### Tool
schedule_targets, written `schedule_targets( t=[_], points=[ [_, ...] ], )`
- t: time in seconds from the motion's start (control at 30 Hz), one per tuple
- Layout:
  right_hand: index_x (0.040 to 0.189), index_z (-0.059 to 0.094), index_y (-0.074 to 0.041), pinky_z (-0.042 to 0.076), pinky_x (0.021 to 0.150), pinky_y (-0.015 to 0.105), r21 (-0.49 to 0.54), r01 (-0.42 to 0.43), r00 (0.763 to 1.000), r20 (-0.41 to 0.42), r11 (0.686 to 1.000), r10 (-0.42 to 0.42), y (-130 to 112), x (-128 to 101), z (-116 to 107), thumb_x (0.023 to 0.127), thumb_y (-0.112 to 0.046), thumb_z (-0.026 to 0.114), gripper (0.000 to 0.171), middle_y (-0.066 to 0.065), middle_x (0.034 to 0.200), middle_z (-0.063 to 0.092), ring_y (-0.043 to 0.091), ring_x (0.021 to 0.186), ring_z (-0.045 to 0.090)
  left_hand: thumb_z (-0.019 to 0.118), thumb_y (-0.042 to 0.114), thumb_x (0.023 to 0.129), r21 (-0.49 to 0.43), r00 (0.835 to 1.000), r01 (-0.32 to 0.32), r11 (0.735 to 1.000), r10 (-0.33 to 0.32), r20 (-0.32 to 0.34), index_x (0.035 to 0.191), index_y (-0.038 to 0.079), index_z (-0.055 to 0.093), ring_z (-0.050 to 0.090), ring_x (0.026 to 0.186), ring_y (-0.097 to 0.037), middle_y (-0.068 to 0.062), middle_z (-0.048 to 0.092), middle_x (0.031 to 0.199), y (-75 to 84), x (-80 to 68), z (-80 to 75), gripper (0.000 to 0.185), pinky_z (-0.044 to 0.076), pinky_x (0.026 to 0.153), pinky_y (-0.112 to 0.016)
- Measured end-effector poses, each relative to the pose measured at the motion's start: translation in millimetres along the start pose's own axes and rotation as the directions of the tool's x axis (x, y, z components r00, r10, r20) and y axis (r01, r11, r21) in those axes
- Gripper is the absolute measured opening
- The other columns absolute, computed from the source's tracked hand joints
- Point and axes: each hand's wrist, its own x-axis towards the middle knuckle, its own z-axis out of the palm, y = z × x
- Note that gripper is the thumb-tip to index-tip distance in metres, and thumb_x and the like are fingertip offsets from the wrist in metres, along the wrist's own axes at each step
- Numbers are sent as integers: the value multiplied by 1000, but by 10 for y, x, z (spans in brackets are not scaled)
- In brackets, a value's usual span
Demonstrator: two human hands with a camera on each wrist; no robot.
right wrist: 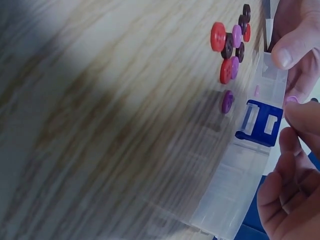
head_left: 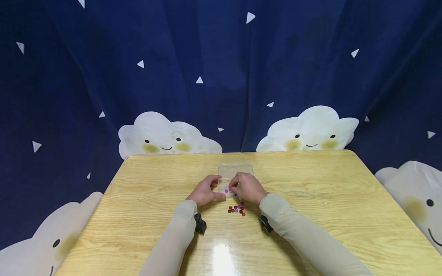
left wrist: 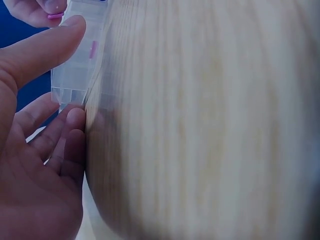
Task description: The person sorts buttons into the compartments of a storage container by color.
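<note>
wooden table (head_left: 310, 214) with a glossy top, glare patch near the front edge. behind it a dark blue curtain (head_left: 214, 57) printed with white triangles and smiling white clouds (head_left: 165, 136).

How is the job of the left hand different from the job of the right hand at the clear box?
The left hand grips the near left side of the clear box, thumb on one side and fingers on the other; it carries no button. The right hand pinches a purple button over the box, just past the loose buttons on the table. Both hands are at the same box.
</note>
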Motion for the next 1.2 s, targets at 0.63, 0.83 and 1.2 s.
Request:
schedule_targets(
  t=[0.63, 0.83, 1.2],
  points=[
    [85, 80, -14, 48, 68, 23, -28, 0, 1000, 1, 1000, 0, 8, 36, 41, 84, -11, 76, 5, -3, 82, 67, 7, 72, 55, 84, 23, 81, -10, 1000, 12, 1000, -12, -6, 147, 14, 47, 52, 125, -27, -8, 53, 142, 6, -1, -8, 77, 45, 106, -45],
    [85, 80, -13, 47, 68, 24, -26, -10, 1000, 8, 1000, 10, 11, 37, 48, 84, -12, 76, 5, -3, 83, 67, 7, 72, 55, 84, 23, 80, -7, 1000, 9, 1000, -9, -9, 146, 14, 47, 53, 123, -27, -7, 54, 141, -21, 17, -4, 76, 46, 104, -45],
    [86, 80, -13, 49, 69, 25, -29, -27, 1000, 12, 999, 28, -15, 40, 37, 84, -11, 76, 5, -3, 82, 67, 7, 72, 55, 83, 22, 81, -10, 1000, 13, 1000, -13, -6, 147, 14, 47, 52, 123, -28, -8, 54, 140, 1, -8, -5, 76, 45, 105, -45]
  ],
)
